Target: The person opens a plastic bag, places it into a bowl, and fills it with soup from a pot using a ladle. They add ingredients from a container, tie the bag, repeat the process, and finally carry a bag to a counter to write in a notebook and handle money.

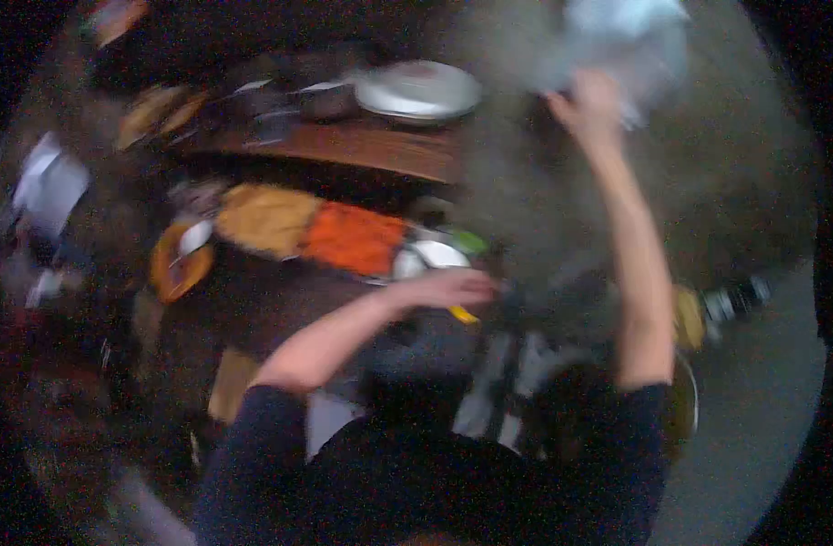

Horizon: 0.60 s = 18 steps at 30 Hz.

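Note:
The whole view is smeared by motion. My right hand (597, 105) is stretched far forward, thumb spread away from the fingers, and its fingertips overlap a pale bluish, see-through bundle (630, 45) that looks like a plastic bag. Lower down, my left hand (444, 288) reaches across in front of my chest, its fingers blurred. A small yellow piece (463, 315) shows just below its fingers; I cannot tell whether the hand holds it. Right behind that hand is a white round bowl (427, 258), with something green (469, 241) beside it.
Left of the bowl lie a bright orange heap (355, 238) and a tan heap (266, 220). An orange-yellow dish (182, 262) stands farther left. Behind, a wooden ledge (371, 150) carries a silvery round lid or plate (418, 92). A dark-topped bottle-like thing (735, 300) is at right.

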Tool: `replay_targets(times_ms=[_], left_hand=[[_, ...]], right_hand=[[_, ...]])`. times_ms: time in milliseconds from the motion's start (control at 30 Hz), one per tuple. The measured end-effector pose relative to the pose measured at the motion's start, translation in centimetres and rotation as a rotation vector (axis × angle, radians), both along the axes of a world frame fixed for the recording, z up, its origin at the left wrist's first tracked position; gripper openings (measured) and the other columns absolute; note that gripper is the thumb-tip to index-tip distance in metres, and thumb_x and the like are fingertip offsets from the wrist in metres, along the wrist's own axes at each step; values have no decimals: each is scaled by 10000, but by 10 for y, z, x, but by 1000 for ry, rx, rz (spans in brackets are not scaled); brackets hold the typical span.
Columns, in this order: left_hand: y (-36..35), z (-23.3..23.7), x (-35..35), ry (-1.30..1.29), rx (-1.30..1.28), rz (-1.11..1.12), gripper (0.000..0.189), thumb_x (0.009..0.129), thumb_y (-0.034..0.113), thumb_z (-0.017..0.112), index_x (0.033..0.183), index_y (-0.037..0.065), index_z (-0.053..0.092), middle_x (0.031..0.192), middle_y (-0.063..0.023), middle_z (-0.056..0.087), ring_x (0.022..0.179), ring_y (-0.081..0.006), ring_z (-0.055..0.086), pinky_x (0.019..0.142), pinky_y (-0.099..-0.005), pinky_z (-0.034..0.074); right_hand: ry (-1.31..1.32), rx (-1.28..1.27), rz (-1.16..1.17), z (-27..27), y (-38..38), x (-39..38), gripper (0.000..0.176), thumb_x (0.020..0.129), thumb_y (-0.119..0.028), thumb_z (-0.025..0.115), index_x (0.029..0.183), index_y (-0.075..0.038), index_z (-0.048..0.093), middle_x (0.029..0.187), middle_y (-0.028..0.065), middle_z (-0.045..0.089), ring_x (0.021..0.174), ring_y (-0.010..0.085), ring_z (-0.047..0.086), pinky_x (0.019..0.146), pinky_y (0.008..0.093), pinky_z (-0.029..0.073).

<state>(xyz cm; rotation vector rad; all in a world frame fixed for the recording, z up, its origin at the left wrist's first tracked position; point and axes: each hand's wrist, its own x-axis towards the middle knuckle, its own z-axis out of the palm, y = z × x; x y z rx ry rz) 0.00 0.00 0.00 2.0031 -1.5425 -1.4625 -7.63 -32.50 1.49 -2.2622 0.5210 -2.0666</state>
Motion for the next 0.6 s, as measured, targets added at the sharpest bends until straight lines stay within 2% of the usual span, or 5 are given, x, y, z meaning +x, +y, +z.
replay_targets(times_ms=[67, 167, 300, 433, 600], left_hand=[[-72, -51, -19, -204, -284, -87, 378, 808, 269, 530, 1057, -14, 511, 1015, -116, 574, 951, -161, 537, 787, -292, 435], [-177, 81, 29, -617, -354, -76, 301, 775, 265, 544, 943, 16, 574, 850, -111, 619, 776, -181, 595, 679, -295, 464], [-500, 41, -212, -116, -1406, 481, 283, 760, 246, 554, 925, 18, 580, 787, -92, 623, 699, -170, 587, 624, -297, 460], [-468, -32, -377, 315, -1279, 597, 277, 749, 233, 567, 934, 27, 583, 745, -77, 623, 673, -175, 588, 601, -295, 460], [-340, -102, -342, 284, -1086, 537, 264, 762, 224, 558, 936, 28, 582, 749, -75, 624, 661, -163, 596, 607, -291, 463]], right_hand=[[70, 397, 148, -5, -10, -36, 399, 687, -358, 656, 901, -36, 556, 824, 126, 566, 779, 288, 535, 670, 359, 423], [-821, 567, 554, 27, -75, 49, 397, 792, -360, 563, 947, 5, 547, 849, 154, 576, 733, 247, 520, 688, 338, 418], [203, -241, 601, 228, -303, -79, 396, 832, -364, 497, 867, 25, 562, 731, 112, 579, 592, 193, 469, 596, 332, 397], [742, -34, 657, 117, -315, -173, 383, 860, -315, 475, 932, 52, 560, 738, 47, 560, 680, 119, 486, 648, 251, 403], [604, -13, 670, 12, -266, -162, 326, 867, -247, 476, 954, 56, 562, 853, 67, 582, 774, 127, 519, 725, 253, 418]])
